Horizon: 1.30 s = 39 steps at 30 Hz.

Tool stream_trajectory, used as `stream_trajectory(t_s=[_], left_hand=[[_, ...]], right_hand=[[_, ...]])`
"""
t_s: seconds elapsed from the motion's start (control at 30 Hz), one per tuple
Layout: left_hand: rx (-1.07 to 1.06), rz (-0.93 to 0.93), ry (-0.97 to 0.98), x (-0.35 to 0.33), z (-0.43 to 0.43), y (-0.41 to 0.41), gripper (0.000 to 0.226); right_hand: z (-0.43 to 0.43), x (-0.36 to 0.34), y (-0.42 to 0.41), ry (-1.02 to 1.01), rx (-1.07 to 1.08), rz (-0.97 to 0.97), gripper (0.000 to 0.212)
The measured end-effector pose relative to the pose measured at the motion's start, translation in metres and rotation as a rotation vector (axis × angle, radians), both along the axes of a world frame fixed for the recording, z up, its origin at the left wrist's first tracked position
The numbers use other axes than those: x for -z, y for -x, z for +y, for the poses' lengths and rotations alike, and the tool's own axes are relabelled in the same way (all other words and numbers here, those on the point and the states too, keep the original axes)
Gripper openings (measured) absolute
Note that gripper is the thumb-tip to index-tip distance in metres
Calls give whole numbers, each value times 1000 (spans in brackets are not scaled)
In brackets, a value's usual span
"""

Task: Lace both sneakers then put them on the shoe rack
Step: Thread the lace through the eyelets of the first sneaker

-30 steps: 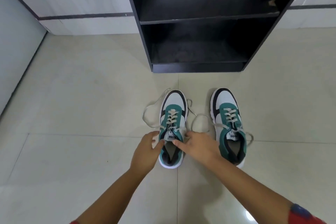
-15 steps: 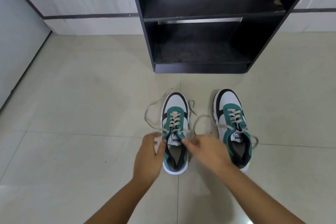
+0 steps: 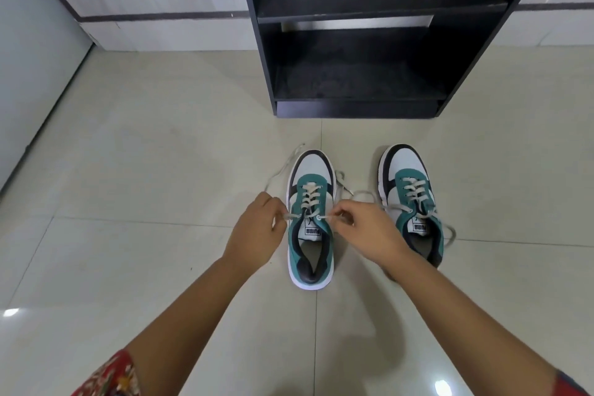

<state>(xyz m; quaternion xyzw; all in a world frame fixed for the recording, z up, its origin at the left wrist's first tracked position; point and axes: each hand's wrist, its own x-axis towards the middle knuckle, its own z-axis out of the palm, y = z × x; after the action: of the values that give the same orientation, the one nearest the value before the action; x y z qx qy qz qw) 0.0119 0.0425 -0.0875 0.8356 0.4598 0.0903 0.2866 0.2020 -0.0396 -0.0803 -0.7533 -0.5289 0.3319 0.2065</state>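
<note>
Two teal, white and black sneakers stand side by side on the floor, toes pointing at the rack. My left hand (image 3: 257, 231) pinches the left end of the beige lace beside the left sneaker (image 3: 311, 219). My right hand (image 3: 369, 231) pinches the right lace end at the top eyelet of that same shoe. Loose lace (image 3: 283, 170) trails off on the floor to the shoe's left and between the shoes. The right sneaker (image 3: 413, 202) is laced, its ends lying loose; my right wrist covers its heel. The black shoe rack (image 3: 356, 106) stands just beyond the shoes.
Pale glossy floor tiles (image 3: 144, 154) spread all around. A white wall with a dark stripe (image 3: 160, 14) runs behind the rack, and a grey panel (image 3: 29, 67) closes off the left side. The rack's two visible shelves hold nothing.
Both hands have drawn apart to either side of the left sneaker, pulling the lace ends outward. The camera has tipped further down and closer.
</note>
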Motion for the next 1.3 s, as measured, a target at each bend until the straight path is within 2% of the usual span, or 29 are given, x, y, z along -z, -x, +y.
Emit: stream_trajectory(t_s=[0.07,0.13,0.3,0.43,0.63,0.83,0.97,1.07,1.1,1.13,1.2,1.27,1.3], left_hand=[[-19,-16,63,-3,0,-1,13],[-27,-20,118,-5,0,-4,16],[-29,69,-74,-9,5,-10,22],[-51,192,-206,-4,6,0,25],[-124,182,-167,9,0,8,26],[-152,162,-141,10,-1,12,26],[-163,131,-121,11,-5,11,20],[-219,62,-207,10,-19,9,15],[-263,9,-160,7,-26,7,15],[-318,-57,-43,6,-33,5,16],[-429,-147,242,6,-42,-1,21],[-518,-240,397,3,-40,-8,26],[-566,-300,442,0,-37,-11,26]], right_hand=[[0,-2,-2,-6,-14,26,18],[3,-3,3,10,-74,-38,21],[11,-5,11,-32,-54,-232,20],[3,-9,3,16,49,-148,17],[-5,-6,2,81,170,-34,19],[-6,-2,0,75,157,-73,16],[-10,6,1,96,104,-184,17],[-19,4,5,-124,105,-260,18],[-23,0,8,-200,133,-270,19],[-27,-3,12,-208,159,-254,21],[-31,-2,22,-45,201,-91,34],[-28,5,31,118,341,301,33],[-24,9,34,120,470,517,26]])
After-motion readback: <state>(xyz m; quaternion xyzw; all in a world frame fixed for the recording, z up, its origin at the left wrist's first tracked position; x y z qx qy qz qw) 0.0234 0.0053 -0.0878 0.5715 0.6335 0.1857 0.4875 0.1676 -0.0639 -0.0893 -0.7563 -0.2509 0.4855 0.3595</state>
